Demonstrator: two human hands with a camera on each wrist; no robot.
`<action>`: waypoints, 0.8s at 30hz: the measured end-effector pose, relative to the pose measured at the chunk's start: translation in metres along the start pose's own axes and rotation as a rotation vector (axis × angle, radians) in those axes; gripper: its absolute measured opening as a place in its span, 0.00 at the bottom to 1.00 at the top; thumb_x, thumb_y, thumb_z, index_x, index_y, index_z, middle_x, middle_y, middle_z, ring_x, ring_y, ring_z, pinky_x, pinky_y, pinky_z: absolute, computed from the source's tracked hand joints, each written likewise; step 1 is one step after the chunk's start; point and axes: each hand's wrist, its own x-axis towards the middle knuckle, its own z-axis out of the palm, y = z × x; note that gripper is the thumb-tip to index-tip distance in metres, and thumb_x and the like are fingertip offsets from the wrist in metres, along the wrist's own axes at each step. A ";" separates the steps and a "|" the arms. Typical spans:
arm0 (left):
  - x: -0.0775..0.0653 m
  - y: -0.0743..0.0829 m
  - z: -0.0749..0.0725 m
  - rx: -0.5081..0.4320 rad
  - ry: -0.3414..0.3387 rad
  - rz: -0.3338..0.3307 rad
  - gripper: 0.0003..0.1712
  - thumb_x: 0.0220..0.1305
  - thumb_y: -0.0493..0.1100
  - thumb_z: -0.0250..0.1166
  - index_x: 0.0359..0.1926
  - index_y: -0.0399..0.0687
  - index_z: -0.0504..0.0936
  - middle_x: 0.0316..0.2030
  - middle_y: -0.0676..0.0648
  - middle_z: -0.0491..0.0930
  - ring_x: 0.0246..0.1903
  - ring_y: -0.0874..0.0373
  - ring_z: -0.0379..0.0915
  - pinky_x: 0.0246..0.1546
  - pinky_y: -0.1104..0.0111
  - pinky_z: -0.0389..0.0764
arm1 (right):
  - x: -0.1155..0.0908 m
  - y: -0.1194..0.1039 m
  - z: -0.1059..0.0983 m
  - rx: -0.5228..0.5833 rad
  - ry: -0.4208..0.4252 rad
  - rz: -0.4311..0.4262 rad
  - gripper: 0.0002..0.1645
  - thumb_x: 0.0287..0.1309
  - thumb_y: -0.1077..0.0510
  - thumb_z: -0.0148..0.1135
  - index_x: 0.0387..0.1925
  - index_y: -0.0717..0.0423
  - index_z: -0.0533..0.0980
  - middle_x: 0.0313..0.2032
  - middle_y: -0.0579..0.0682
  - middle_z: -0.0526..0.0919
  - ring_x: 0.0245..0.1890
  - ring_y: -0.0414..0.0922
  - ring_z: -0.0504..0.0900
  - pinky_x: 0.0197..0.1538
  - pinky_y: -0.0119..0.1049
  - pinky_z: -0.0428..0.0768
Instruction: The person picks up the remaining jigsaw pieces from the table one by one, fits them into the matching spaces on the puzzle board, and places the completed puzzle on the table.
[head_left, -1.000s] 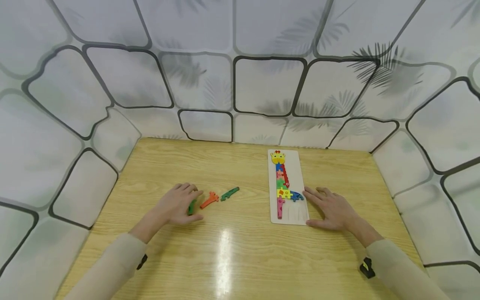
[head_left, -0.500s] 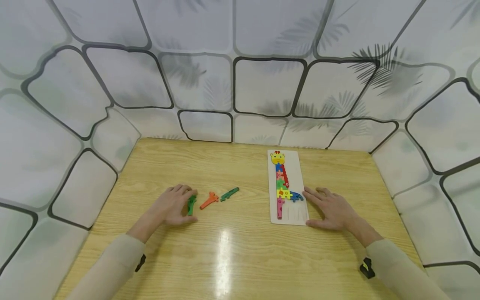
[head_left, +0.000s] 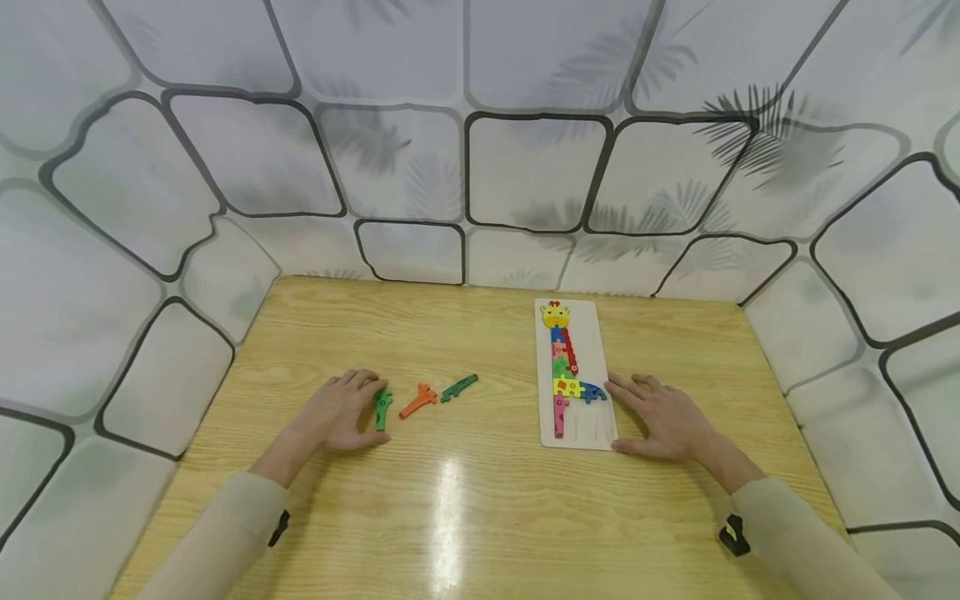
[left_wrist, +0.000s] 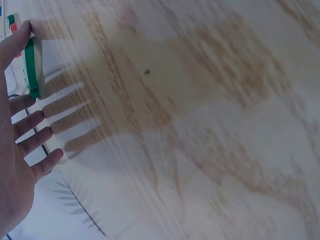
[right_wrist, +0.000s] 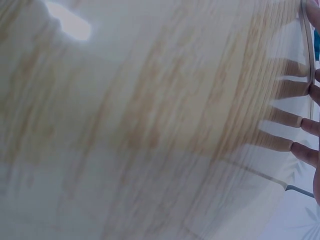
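A giraffe puzzle board lies on the right half of the table, with yellow, blue, red, pink and green pieces set in it and bare leg slots at its lower right. My right hand rests beside it, fingertips and thumb at its right edge. On the left, a green puzzle piece lies between the spread thumb and index finger of my left hand. The left wrist view shows this green piece on edge, thumb near one end and index finger near the other. Neither hand curls round anything.
Just right of the left hand lie an orange puzzle piece and a dark green puzzle piece. The wooden table is bounded by patterned walls at the back and both sides.
My left hand has drawn back a little to the left, uncovering the green piece that its fingers partly hid. The right hand and the puzzle board have stayed put.
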 end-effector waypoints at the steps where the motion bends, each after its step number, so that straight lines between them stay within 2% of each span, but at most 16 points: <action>1: 0.000 0.000 0.000 -0.003 0.002 -0.001 0.53 0.59 0.73 0.69 0.72 0.39 0.74 0.66 0.36 0.76 0.65 0.38 0.74 0.60 0.40 0.81 | 0.000 0.000 0.000 0.000 0.002 0.000 0.62 0.55 0.14 0.57 0.82 0.41 0.60 0.81 0.48 0.65 0.73 0.63 0.71 0.58 0.68 0.81; 15: -0.003 0.000 0.002 -0.008 -0.013 -0.030 0.52 0.60 0.74 0.68 0.72 0.41 0.74 0.67 0.36 0.75 0.66 0.37 0.73 0.61 0.40 0.80 | 0.000 0.002 0.003 -0.003 -0.001 -0.005 0.62 0.56 0.14 0.56 0.83 0.40 0.59 0.81 0.47 0.64 0.74 0.63 0.71 0.59 0.68 0.81; 24: -0.004 0.000 0.004 -0.030 0.002 -0.044 0.51 0.59 0.73 0.69 0.70 0.42 0.75 0.67 0.36 0.75 0.66 0.37 0.74 0.61 0.39 0.80 | -0.001 0.000 0.000 0.000 0.004 -0.005 0.62 0.56 0.15 0.57 0.82 0.42 0.60 0.81 0.48 0.65 0.73 0.63 0.71 0.58 0.67 0.81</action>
